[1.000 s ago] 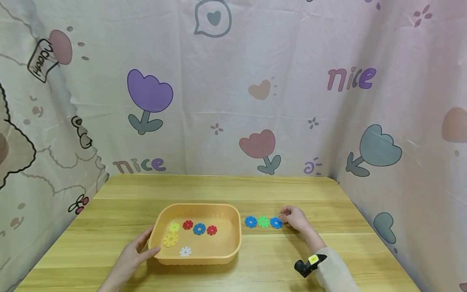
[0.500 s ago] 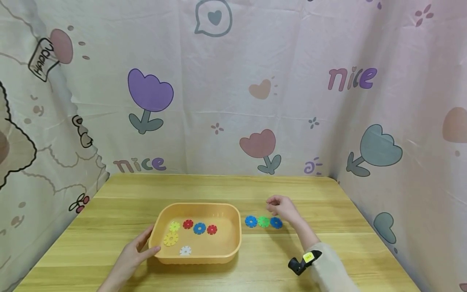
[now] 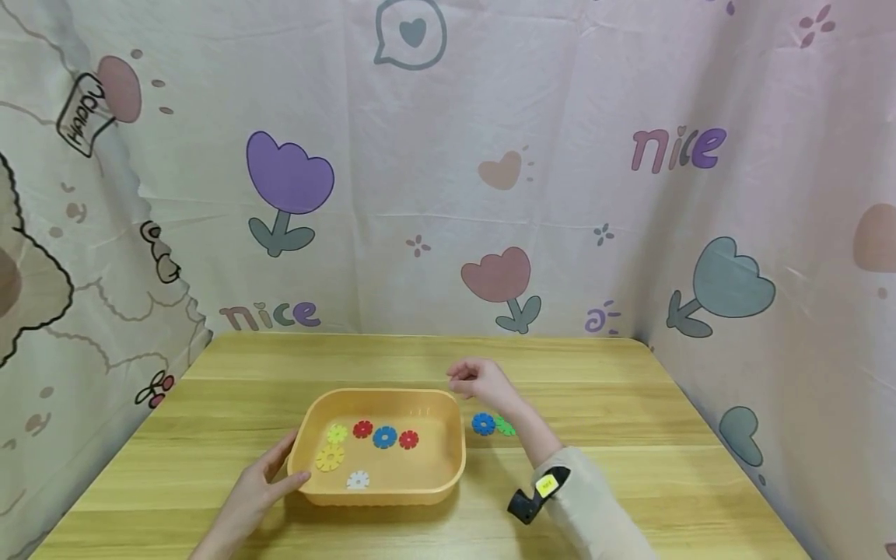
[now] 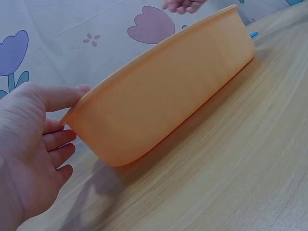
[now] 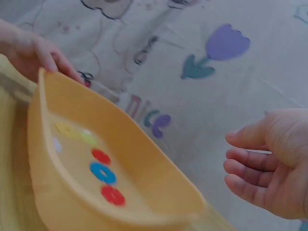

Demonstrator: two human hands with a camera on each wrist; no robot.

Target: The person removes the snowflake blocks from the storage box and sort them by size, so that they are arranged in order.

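Note:
My left hand (image 3: 255,484) grips the near-left corner of a yellow-orange plastic basin (image 3: 381,498), thumb over the rim and fingers below it, as the left wrist view shows. Inside lie several notched snowflake discs: a yellow disc (image 3: 330,457), a lime disc (image 3: 337,433), a blue disc (image 3: 384,437), a white disc (image 3: 358,480) and two red ones. My right hand (image 3: 483,383) hovers near the basin's far-right corner; its fingers are loosely curled, with nothing between them in the right wrist view. On the table, a blue disc (image 3: 483,424) and a green disc (image 3: 505,425) sit right of the basin, the green partly behind my forearm.
The wooden table (image 3: 630,420) extends back to a patterned curtain (image 3: 392,194), which also hangs along both sides. A black wrist camera (image 3: 535,498) is strapped to my right sleeve.
My right hand has left the rightmost blue disc and moved left, over the row, toward the basin. My forearm now hides that disc. My left hand keeps its grip.

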